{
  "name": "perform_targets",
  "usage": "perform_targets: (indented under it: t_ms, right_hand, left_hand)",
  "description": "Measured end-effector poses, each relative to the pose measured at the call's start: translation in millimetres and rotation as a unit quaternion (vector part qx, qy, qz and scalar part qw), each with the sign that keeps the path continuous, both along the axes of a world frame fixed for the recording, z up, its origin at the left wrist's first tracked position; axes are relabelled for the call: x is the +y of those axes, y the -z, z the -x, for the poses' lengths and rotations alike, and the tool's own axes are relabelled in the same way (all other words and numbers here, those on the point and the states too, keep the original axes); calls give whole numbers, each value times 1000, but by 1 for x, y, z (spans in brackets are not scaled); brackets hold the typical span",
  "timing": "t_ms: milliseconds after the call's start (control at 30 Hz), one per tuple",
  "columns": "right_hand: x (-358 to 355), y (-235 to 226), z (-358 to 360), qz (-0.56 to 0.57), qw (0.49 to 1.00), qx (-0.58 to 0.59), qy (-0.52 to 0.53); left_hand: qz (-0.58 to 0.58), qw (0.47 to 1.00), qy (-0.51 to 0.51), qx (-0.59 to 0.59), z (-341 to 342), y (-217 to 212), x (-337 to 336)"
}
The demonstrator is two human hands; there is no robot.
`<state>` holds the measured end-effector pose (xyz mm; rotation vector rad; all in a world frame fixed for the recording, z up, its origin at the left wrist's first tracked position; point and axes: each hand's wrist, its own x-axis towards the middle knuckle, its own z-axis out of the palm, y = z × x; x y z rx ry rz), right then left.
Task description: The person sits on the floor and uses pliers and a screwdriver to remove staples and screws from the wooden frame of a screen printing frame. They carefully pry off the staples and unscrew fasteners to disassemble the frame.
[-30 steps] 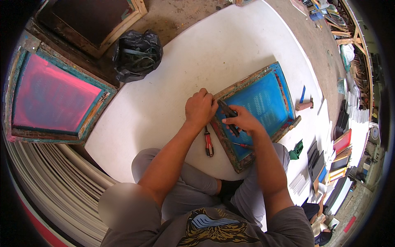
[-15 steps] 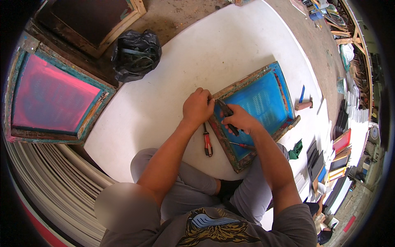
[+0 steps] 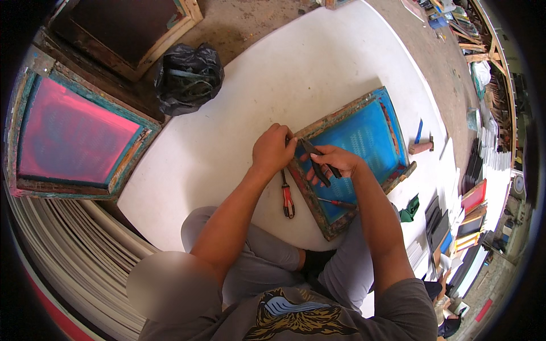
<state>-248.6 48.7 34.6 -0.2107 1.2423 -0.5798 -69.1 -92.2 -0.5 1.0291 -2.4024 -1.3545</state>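
A wooden-framed screen with blue mesh [image 3: 364,136] lies at an angle in front of me, its near end by my right leg. My right hand [image 3: 338,163] holds dark pliers [image 3: 319,162] over the frame's left side, handles spread apart, jaws close to my left fingertips. My left hand [image 3: 274,149] is closed at the frame's left corner; what its fingers pinch is hidden. Just below it a red-and-black screwdriver [image 3: 288,203] lies on the white surface. A second, thin red-handled screwdriver [image 3: 338,202] rests inside the frame on the mesh.
A hammer [image 3: 421,146] and a blue tool [image 3: 419,131] lie beyond the frame on the white tabletop [image 3: 250,108]. A black plastic bag [image 3: 190,79] sits at its left edge. Another screen, pink [image 3: 77,133], stands at far left. Green cloth [image 3: 409,208] lies to my right.
The pliers' handles have spread apart, and my right hand has loosened and shifted its fingers on them. My left hand stays at the frame's corner.
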Motion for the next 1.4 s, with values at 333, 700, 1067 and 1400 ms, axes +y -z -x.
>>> perform_targets:
  t_ms: [333, 700, 1067, 1400]
  right_hand:
    - [-1, -3, -2, -8, 1000, -12, 17]
    - [-4, 12, -8, -28, 994, 96, -39]
    - [-9, -2, -40, 15, 934, 347, -85]
    - [-12, -6, -60, 10, 821, 544, -171]
  left_hand:
    - [-1, 1000, -1, 1, -1, 1, -1]
    - [-11, 1000, -3, 1, 0, 1, -1]
    - [-13, 1000, -5, 1, -1, 2, -2]
    - [-13, 1000, -1, 4, -1, 2, -2]
